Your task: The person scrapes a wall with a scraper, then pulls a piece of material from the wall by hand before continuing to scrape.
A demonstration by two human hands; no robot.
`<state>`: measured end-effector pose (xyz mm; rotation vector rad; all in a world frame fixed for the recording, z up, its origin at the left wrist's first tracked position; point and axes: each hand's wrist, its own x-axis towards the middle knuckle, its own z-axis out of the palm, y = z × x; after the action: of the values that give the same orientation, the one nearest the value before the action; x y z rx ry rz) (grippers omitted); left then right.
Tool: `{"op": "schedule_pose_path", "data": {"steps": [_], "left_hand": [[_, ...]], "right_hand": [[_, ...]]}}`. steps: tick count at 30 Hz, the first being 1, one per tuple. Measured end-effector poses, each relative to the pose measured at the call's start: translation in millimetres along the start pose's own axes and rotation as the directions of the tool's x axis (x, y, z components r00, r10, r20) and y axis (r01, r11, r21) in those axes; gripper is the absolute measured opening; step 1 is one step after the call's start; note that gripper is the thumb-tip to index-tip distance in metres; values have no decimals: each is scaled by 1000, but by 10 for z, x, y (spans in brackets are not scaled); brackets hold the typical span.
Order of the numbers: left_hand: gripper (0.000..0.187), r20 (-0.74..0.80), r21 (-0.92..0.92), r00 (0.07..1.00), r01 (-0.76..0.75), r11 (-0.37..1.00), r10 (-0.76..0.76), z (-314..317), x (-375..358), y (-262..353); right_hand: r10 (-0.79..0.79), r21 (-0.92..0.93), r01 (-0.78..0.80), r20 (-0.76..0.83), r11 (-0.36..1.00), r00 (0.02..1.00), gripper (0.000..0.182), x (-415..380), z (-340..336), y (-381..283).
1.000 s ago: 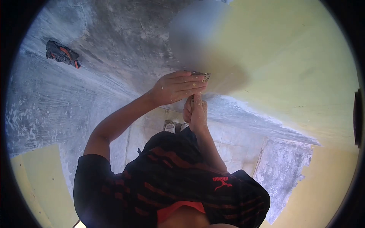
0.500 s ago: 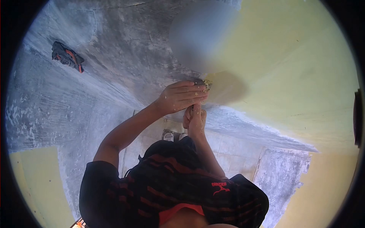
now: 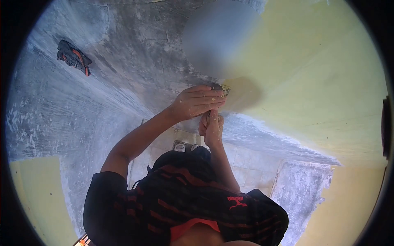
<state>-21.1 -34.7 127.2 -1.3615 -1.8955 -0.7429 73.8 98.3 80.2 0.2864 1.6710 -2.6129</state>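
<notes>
My left hand (image 3: 198, 101) lies with its fingers stretched out across the dark flat blade of a scraper (image 3: 216, 86), and pale flakes stick to its skin. Yellow paint crumbs (image 3: 225, 90) sit at the blade's tip, where the bare grey wall (image 3: 143, 61) meets the yellow paint (image 3: 312, 82). Just below, my right hand (image 3: 211, 126) is closed round the scraper's handle, most of which is hidden by the fingers.
A dark cloth with orange-red trim (image 3: 74, 57) is on the grey surface at the upper left. Pale floor tiles (image 3: 250, 168) and my feet (image 3: 180, 146) show beyond my striped shirt. A dark object (image 3: 386, 127) stands at the right edge.
Both hands stay together on the scraper, shifted only very slightly. The crumbs at the blade's tip lie a little differently. The view has moved slightly.
</notes>
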Motion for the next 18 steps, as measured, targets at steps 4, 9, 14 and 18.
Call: {"op": "schedule_pose_path", "data": {"steps": [4, 9, 14, 18], "left_hand": [[23, -15, -6, 1000, 21, 1000, -21, 39, -21, 1], [23, -4, -22, 999, 41, 999, -41, 67, -31, 3], [22, -28, -52, 997, 67, 996, -68, 110, -39, 57], [22, -50, -71, 992, 114, 991, -117, 117, -28, 114]], "right_hand": [[16, -13, -16, -8, 1000, 1000, 65, 15, -29, 0], [-29, -76, 29, -6, 997, 1000, 64, 18, -44, -56], [-54, -142, 55, 16, 988, 998, 64, 11, -90, -122], [-37, -142, 38, 9, 989, 999, 64, -11, -92, -172]]}}
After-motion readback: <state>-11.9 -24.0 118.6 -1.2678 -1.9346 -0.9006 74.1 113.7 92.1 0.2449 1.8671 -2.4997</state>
